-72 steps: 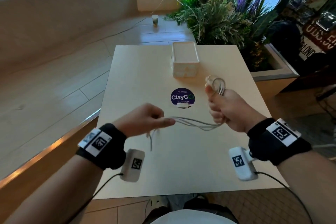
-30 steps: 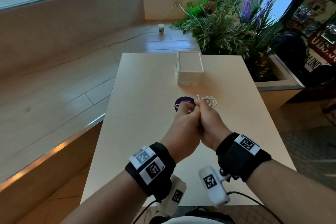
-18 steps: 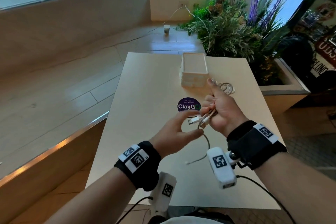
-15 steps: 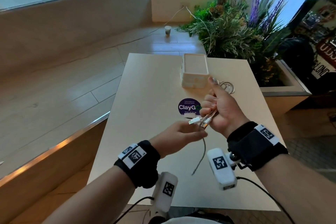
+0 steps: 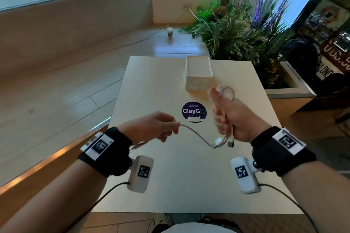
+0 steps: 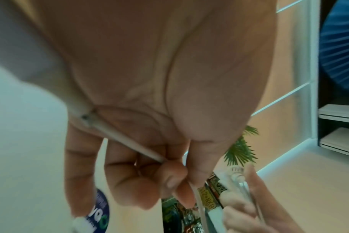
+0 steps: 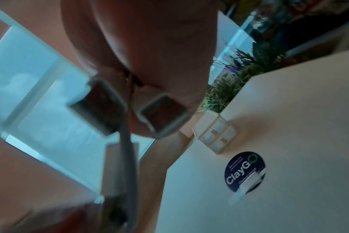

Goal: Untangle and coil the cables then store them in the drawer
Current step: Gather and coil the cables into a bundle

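My right hand [image 5: 230,117] grips a bundle of white cables [image 5: 224,91] upright; a loop sticks out above the fist and the plug ends [image 5: 223,142] hang below it. Close up, two metal plug ends [image 7: 163,115] show under the palm. One loose white cable [image 5: 197,134] sags from the bundle over to my left hand [image 5: 162,127], which pinches it between thumb and fingertips; its tail runs back under that palm [image 6: 118,134]. A small white drawer box [image 5: 198,73] stands at the far middle of the table, drawers closed.
The beige table [image 5: 151,89] carries a round blue ClayGo sticker [image 5: 194,110] between my hands and the box. A planter with green and purple plants [image 5: 246,32] stands at the back right. A paper cup [image 5: 169,32] sits on the floor beyond.
My hands have moved apart: the left hand pulled one cable out to the left, and it now spans the gap. The right hand still grips the bundle, plug ends now pointing down.
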